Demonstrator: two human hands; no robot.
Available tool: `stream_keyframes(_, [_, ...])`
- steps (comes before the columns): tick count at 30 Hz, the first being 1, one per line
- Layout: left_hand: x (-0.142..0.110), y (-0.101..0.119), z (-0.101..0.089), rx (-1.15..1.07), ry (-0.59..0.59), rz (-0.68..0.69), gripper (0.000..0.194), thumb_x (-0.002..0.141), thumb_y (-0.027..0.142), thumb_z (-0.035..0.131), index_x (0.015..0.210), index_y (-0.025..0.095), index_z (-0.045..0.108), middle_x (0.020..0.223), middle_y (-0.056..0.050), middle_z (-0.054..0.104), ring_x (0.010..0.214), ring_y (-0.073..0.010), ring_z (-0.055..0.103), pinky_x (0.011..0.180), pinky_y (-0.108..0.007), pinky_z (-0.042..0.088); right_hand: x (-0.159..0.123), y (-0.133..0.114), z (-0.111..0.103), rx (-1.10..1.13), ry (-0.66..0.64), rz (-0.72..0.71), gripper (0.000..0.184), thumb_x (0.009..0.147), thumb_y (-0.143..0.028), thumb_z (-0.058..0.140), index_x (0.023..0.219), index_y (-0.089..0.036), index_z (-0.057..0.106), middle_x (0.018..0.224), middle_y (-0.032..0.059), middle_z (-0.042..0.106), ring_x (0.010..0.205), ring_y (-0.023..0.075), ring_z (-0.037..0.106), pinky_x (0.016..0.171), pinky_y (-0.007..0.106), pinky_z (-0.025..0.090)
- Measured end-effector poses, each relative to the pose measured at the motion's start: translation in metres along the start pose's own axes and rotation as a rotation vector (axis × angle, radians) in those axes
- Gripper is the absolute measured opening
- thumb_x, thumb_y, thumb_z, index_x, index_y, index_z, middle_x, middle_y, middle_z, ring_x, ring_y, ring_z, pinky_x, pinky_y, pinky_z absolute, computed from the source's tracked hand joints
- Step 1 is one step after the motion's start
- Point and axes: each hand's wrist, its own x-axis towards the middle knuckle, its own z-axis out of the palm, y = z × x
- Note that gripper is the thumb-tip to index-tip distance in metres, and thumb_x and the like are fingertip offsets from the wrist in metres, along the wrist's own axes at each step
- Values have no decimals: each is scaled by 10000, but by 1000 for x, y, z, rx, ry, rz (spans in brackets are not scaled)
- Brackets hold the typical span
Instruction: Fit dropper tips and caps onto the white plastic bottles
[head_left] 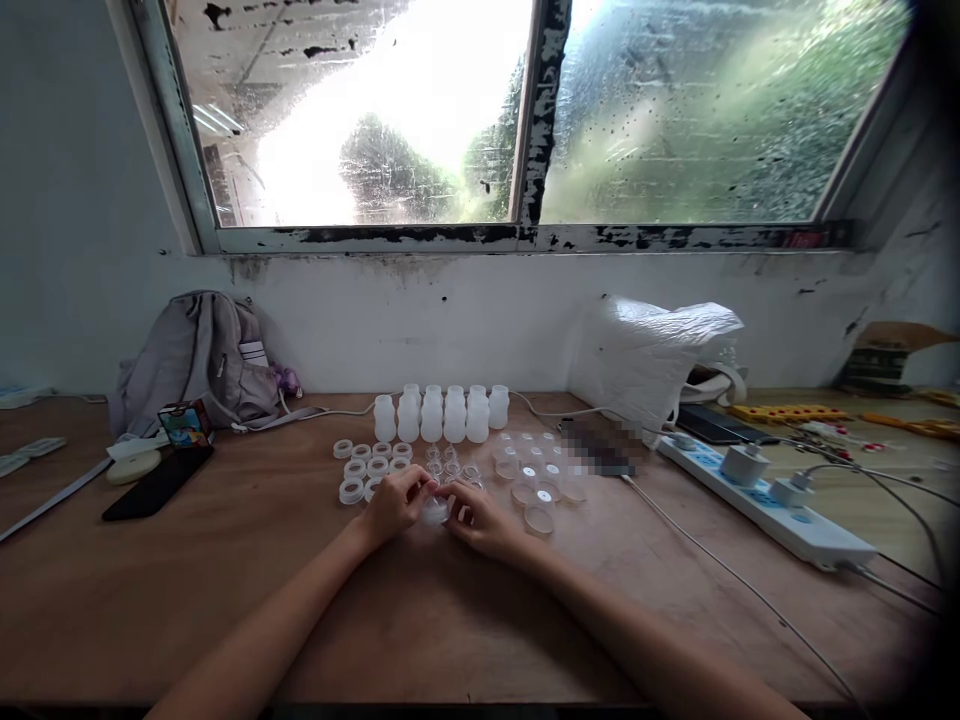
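Observation:
My left hand [397,503] and my right hand [480,517] meet near the middle of the table, fingertips pinched close together. Between them is a small translucent piece [433,513], which looks like a silicone bottle nipple; the fingers cover part of it. Just beyond the hands stand several clear bottle nipples [450,455]. To the left lie several whitish screw rings [358,468], some partly behind my left hand. On the right, several clear round caps [538,518] are laid out. Behind these, frosted bottles [454,418] stand upright in rows.
A phone [159,483] and a grey backpack [199,345] are at the left. Toward the right are a blurred-out dark object [600,447] with a cable, a silvery bag [637,360] and a white power strip [772,505]. A wall with a window [525,238] closes the back.

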Motion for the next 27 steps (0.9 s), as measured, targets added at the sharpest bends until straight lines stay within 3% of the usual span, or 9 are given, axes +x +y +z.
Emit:
stream_keyframes(4, [3,7,6,-230,85,-211,261,828,333,353,723,152,510,572,15,502,476,-78,446,458,-186,340,1,-5,0,133,87,97,125,742,-251,505,837,-172,519,703,3,510,574,86,476,505,193,402])
stream_keyframes(7, [2,13,9,-347,116,-294,270,844,339,299,867,159,498,576,24,495,447,-75,442,437,-185,341,1,-6,-1,237,113,185,186,769,-343,474,735,-161,486,585,-23,464,509,83,461,449,188,381])
stream_keyframes(12, [-2,16,14,-290,21,-202,241,756,309,464,939,156,487,594,25,502,477,-80,457,456,-184,355,2,-6,-6,217,148,244,258,757,-386,480,646,-154,464,511,-34,453,443,75,438,405,183,342])
stream_keyframes(16, [-3,13,15,-295,-1,-194,240,731,242,469,952,150,482,638,15,526,495,-78,461,464,-180,364,3,-4,-6,138,171,223,254,751,-367,492,612,-157,460,506,-33,461,462,78,447,426,186,342])
stream_keyframes(19, [-2,11,16,-292,-2,-201,262,718,199,458,975,150,481,683,4,550,506,-76,469,469,-176,372,2,-3,-4,160,194,229,174,743,-337,500,760,-165,487,566,-29,498,486,85,473,433,190,369])
stream_keyframes(22, [-1,12,18,-250,18,-215,268,704,172,455,969,150,489,690,1,563,510,-78,475,482,-178,383,2,-1,-3,253,217,223,295,727,-268,508,994,-200,402,726,-8,547,555,95,516,447,195,417])
stream_keyframes(27, [-2,14,21,-181,-1,-216,270,687,158,459,953,162,503,667,9,562,515,-83,484,503,-184,390,2,0,-2,262,151,195,253,718,-159,459,964,-201,418,704,-13,544,568,90,518,478,196,442])
